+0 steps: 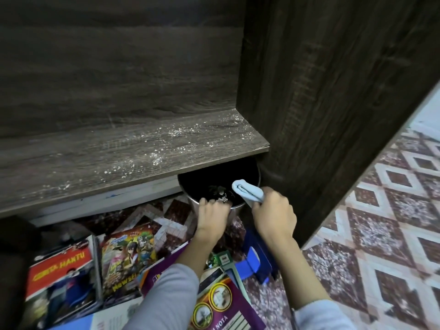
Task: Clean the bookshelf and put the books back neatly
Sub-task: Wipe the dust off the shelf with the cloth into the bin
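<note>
so we are mid-clean: our left hand point(212, 217) curls over the bin point(190, 201) rim under the shelf point(95, 163) edge, our right hand point(273, 215) grips the folded cloth point(247, 190) just above it. next (we judge) sweep the dust point(157, 160) up-left of both hands into the bin; books point(128, 260) lie below our wrists.

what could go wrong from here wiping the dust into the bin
Dust swept off the shelf may miss the bin, held under the right end only, and land on the books below. The left hand grips just the bin's rim, so it might tip.
</note>
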Demonstrator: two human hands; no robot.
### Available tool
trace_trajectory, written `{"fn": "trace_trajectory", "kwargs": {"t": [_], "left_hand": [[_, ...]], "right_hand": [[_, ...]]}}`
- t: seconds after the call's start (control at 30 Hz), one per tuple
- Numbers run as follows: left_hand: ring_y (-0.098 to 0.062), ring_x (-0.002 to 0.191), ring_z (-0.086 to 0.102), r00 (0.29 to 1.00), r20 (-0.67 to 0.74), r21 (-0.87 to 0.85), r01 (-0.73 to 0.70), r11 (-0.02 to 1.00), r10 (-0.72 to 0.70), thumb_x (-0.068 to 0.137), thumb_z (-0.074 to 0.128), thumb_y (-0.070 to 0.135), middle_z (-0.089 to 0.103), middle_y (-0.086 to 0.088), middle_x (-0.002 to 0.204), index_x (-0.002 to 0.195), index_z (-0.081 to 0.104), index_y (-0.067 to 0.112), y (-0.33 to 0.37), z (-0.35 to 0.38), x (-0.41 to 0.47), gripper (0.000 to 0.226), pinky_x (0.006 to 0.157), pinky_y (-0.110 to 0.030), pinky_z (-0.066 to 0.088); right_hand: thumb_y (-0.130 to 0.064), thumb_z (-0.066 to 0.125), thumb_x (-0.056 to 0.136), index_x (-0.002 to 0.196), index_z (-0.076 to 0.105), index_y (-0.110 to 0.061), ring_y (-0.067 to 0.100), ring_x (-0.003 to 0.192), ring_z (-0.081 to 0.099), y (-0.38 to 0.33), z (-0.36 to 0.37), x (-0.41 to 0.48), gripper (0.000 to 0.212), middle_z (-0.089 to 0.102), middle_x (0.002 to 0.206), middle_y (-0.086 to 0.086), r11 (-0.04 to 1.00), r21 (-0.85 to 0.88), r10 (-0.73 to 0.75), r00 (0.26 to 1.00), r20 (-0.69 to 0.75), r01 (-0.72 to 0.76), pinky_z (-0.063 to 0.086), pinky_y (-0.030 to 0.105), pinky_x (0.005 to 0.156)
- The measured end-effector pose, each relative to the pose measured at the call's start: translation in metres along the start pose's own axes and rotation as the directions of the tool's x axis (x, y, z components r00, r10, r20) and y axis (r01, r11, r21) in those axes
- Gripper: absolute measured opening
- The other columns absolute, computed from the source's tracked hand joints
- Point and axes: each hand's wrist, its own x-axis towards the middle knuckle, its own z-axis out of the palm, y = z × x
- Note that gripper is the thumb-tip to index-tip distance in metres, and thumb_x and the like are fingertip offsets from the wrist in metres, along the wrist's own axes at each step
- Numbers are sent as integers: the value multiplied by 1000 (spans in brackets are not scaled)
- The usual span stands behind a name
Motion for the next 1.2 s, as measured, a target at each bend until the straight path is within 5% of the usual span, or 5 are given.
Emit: {"fn": "trace_trajectory", "kwargs": {"t": [0.53, 0.67, 0.87, 1.07, 1.2], "left_hand": [[-26, 110, 58, 999, 28, -61, 23, 998, -21, 93, 48, 16, 66, -6, 110, 119, 56, 23, -7, -61, -78, 29, 99, -35, 30], [-25, 110, 58, 1000, 18, -79, 15, 997, -14, 94, 46, 19, 65, -6, 114, 122, 55, 23, -11, -61, -85, 30, 98, -34, 31], [-26, 108, 58, 999, -13, -71, -46, 996, 45, 94, 48, 17, 66, -6, 112, 124, 54, 23, -12, -56, -83, 31, 96, -35, 33], [-27, 105, 59, 998, -27, -98, -64, 993, 62, 95, 45, 16, 66, -7, 108, 116, 55, 22, -16, -50, -71, 25, 94, -35, 33], [-28, 105, 59, 998, -49, -97, -42, 994, 37, 97, 44, 17, 66, -9, 108, 120, 54, 22, -19, -49, -66, 26, 96, -36, 32]], "right_hand": [[-15, 51, 86, 123, 60, -27, 40, 103, 56, -12, -50, -2, 39, 64, 110, 17, 954, 300, 8, 993, -120, 29, 45, 38, 80], [-14, 53, 86, 126, 58, -21, 42, 102, 57, -20, -67, 17, 40, 65, 107, 21, 935, 338, -21, 967, -253, 109, 46, 39, 81], [-16, 54, 88, 134, 48, -15, 40, 106, 55, -47, -72, 71, 47, 62, 114, 18, 959, 2, -265, 903, -338, 282, 46, 42, 81], [-11, 44, 93, 137, 41, -5, 36, 118, 43, -66, -31, 131, 44, 56, 124, 19, 898, -312, -370, 917, -151, 311, 43, 41, 86], [-28, 47, 93, 137, 40, -9, 38, 118, 44, -64, -4, 145, 48, 52, 128, 20, 897, -337, -323, 945, -56, 287, 38, 41, 93]]}}
